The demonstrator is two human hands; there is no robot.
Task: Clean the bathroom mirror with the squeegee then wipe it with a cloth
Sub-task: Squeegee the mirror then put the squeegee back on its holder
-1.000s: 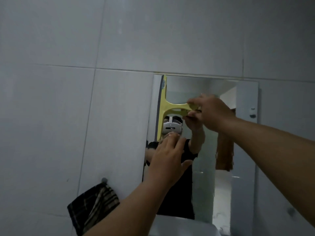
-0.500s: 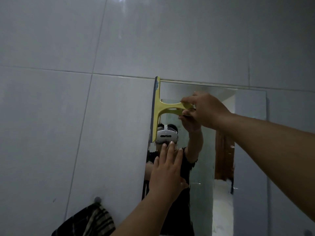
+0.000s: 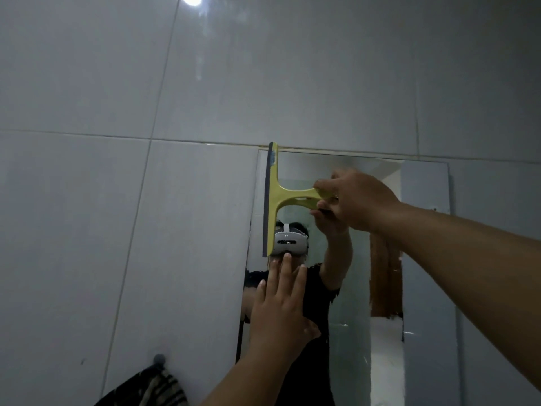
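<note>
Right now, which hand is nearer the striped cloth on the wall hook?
Left. The left hand is spread flat on the mirror, above and right of the striped cloth. The right hand grips the yellow squeegee higher up, farther away.

Your head camera sits close to the tiled wall (image 3: 190, 92), tilted upward, facing the mirror (image 3: 424, 218) top edge.

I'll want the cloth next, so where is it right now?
The striped cloth hangs from a wall hook at the bottom left of the head view, left of the mirror.
</note>
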